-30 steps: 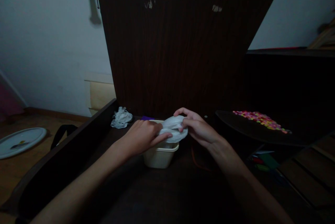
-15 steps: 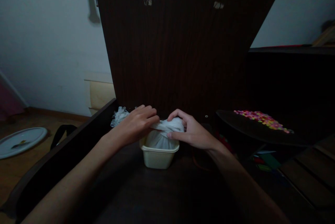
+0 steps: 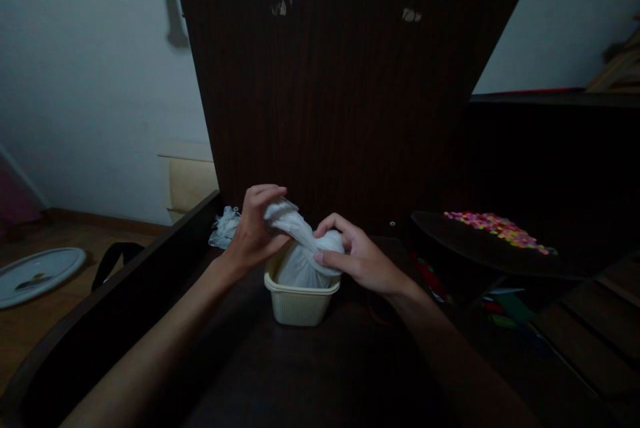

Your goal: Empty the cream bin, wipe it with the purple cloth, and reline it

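A thin white plastic bag (image 3: 301,265), partly inside a ribbed cream plastic tub (image 3: 300,308), is gripped by closely curled fingers of the left hand (image 3: 254,227) and right hand (image 3: 369,258); likely light, slippery, best held at its twist.

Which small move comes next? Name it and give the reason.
Probably bring the left hand toward the right hand: the left holds a raised, twisted length of the bag, while the right grips its bunched part over the tub.

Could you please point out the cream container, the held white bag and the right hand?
Cream container (image 3: 301,308): head view, front wall.
White bag (image 3: 303,271): head view, part inside container.
Right hand (image 3: 369,260): head view, its middle.
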The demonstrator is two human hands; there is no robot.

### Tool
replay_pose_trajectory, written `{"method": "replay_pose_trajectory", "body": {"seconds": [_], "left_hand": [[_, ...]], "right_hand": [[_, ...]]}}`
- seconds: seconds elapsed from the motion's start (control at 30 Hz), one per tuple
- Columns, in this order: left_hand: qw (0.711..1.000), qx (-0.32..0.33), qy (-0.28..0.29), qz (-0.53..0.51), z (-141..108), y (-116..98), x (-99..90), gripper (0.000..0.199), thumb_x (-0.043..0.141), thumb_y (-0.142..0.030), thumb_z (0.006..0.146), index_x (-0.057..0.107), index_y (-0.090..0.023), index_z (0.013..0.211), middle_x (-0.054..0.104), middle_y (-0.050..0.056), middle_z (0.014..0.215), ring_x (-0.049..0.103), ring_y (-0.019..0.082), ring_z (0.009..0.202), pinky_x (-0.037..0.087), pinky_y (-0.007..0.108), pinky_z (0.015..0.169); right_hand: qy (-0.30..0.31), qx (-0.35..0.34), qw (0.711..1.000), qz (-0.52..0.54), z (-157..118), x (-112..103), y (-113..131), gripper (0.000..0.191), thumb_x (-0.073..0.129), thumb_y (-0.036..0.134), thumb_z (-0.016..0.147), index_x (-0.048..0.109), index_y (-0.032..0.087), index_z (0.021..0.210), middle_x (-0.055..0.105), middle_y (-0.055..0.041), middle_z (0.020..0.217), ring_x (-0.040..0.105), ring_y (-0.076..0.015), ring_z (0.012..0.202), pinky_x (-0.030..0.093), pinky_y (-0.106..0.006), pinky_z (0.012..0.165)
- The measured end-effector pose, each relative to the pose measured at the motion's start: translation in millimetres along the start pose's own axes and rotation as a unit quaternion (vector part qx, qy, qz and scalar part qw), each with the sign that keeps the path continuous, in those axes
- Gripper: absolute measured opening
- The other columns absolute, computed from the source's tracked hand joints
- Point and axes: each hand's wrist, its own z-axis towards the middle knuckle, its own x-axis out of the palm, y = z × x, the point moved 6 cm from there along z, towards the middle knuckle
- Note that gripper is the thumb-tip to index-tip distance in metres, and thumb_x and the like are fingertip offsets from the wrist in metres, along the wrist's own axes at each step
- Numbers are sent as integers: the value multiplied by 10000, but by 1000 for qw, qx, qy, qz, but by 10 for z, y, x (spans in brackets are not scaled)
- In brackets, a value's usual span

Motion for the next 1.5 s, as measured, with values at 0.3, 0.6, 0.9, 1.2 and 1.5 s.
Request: {"method": "replay_pose_trajectory", "body": {"seconds": [0.3,0.6,0.9,1.2,1.5], "left_hand": [[989,-127,51,50,-55,-197,52,360,677,-332,917,474,-205,649,480,-67,544,449,88,476,351,218,504],[934,-306,157,-97,-43,-189,225,265,500,-317,983,717,-172,1031,757,28,781,695,168,656,497,255,620],[862,-323,148,-362,-129,-85,355,551,598,-361,847,497,-202,1365,702,108,1184,678,286,1068,574,405,886],[871,-367,72,-318,-110,60,432,449,603,-381,926,479,-225,1327,654,56,1076,664,203,943,567,309,791],[864,-410,-12,-293,-114,257,542,514,756,-243,784,412,-240,1165,576,-6,976,621,135,778,526,237,643]], "right_hand": [[-55,-24,998,8,19,-75,-5,346,802,353,769,548,230,969,559,67,714,506,-104,587,385,-227,548],[-57,-31,997,32,44,-24,-19,345,786,368,806,533,236,999,707,11,763,615,-136,633,458,-270,615],[-45,-41,998,35,103,59,2,321,763,280,768,478,252,911,625,47,766,592,-133,657,452,-267,621],[45,-49,998,-8,129,89,85,189,659,187,788,480,240,766,702,-1,788,595,-154,716,439,-283,663],[-96,-83,967,-220,150,-211,107,173,641,138,724,501,236,756,541,34,706,468,-142,656,335,-272,591]]}}
